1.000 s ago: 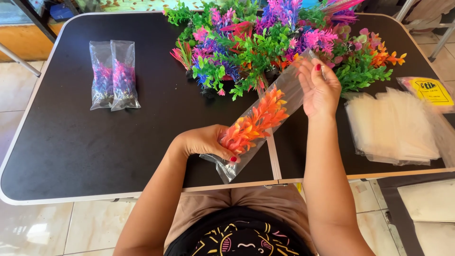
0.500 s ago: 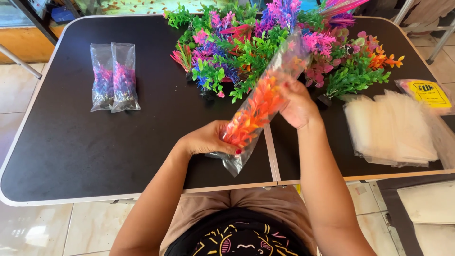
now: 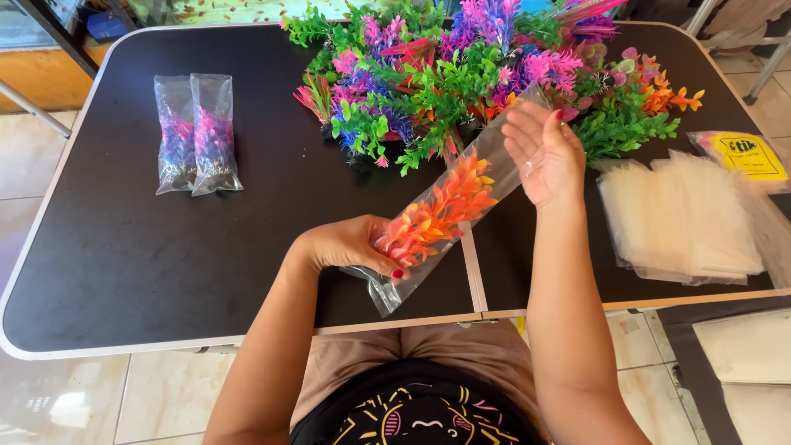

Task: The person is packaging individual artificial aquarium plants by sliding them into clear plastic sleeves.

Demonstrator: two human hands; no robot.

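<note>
Head view shows the left hand (image 3: 350,245) pinching a clear bag (image 3: 449,206) holding an orange plastic plant (image 3: 437,213). Right hand (image 3: 544,152), fingers loosely spread, touches the bag's top end.

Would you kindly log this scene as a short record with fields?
Surface: black table
Left hand: grips the lower part of a clear bag
Bag contents: orange plant
Right hand: open palm at the bag's upper end
Behind bag: pile of plastic plants
Far left: two filled bags, side by side
Right: stack of empty bags
</note>
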